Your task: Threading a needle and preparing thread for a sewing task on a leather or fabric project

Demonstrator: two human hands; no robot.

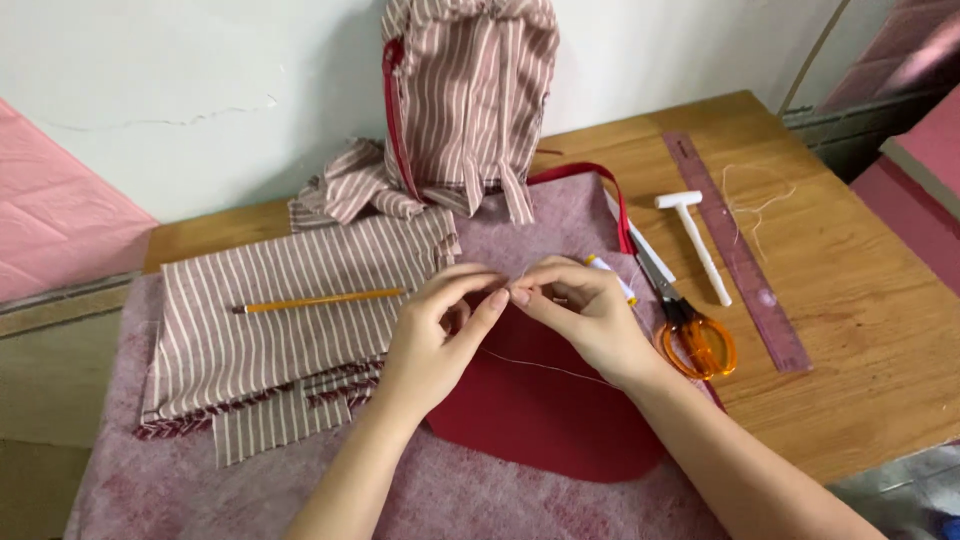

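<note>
Red curved felt piece (pixel 540 410) lies under both hands; left hand (pixel 435 340) and right hand (pixel 585 315) pinch thin white thread (pixel 545 367), each grip closed on it. A tug could snap it.

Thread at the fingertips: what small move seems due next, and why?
Probably draw the thread taut through the pinch. Left hand and right hand meet fingertip to fingertip above the red fabric piece, and the thread trails slack across it. Whether a needle is held is too small to tell.
</note>
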